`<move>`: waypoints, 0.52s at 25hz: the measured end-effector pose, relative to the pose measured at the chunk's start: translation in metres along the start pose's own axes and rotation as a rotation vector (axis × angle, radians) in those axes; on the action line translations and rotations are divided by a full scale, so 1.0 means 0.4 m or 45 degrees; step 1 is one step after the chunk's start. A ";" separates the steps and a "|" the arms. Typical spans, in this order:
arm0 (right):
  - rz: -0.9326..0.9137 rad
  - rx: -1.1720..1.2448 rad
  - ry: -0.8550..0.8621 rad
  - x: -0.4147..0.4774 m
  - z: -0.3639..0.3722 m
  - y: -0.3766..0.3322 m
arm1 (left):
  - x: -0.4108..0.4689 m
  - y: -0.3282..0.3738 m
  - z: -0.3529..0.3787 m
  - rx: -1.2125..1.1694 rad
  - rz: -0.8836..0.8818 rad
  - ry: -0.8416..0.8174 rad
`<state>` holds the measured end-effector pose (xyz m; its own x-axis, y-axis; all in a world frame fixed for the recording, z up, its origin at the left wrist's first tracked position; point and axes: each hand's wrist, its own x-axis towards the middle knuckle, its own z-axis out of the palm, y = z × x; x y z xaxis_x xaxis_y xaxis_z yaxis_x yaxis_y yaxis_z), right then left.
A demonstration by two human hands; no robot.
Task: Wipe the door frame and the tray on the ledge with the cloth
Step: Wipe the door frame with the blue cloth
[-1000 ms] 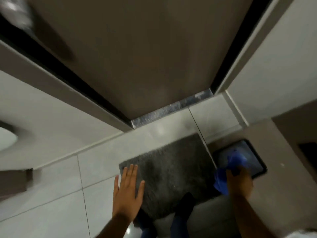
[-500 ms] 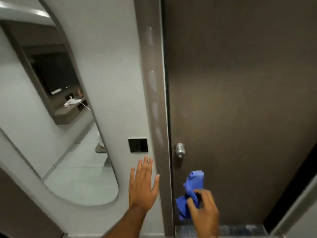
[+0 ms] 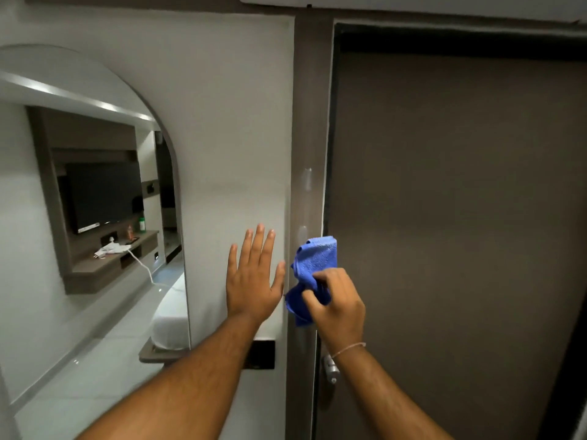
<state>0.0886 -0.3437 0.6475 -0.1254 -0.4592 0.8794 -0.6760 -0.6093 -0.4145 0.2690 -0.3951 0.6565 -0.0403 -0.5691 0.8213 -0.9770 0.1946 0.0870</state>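
Here the right hand bunches the blue cloth against the door frame at lower centre, higher than before. The left hand lies spread on the wall. A mirror fills the left.

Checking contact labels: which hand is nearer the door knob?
Right. The right hand, gripping the blue cloth, is just above the door knob. The left hand lies flat on the wall, further left.
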 end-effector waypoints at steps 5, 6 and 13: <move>-0.202 -0.120 0.023 0.140 0.119 0.045 | 0.318 -0.016 0.014 -0.063 -0.011 0.290; -0.240 -0.123 -0.001 0.152 0.144 0.060 | 0.361 -0.019 0.029 -0.043 -0.040 0.326; -0.257 -0.425 -0.161 0.171 0.290 0.163 | 0.421 -0.057 0.134 0.032 0.004 0.505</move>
<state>0.1201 -0.4899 0.6536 0.1100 -0.4408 0.8908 -0.8791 -0.4614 -0.1198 0.2732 -0.5382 0.7625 0.0360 -0.2146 0.9760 -0.9821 0.1733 0.0743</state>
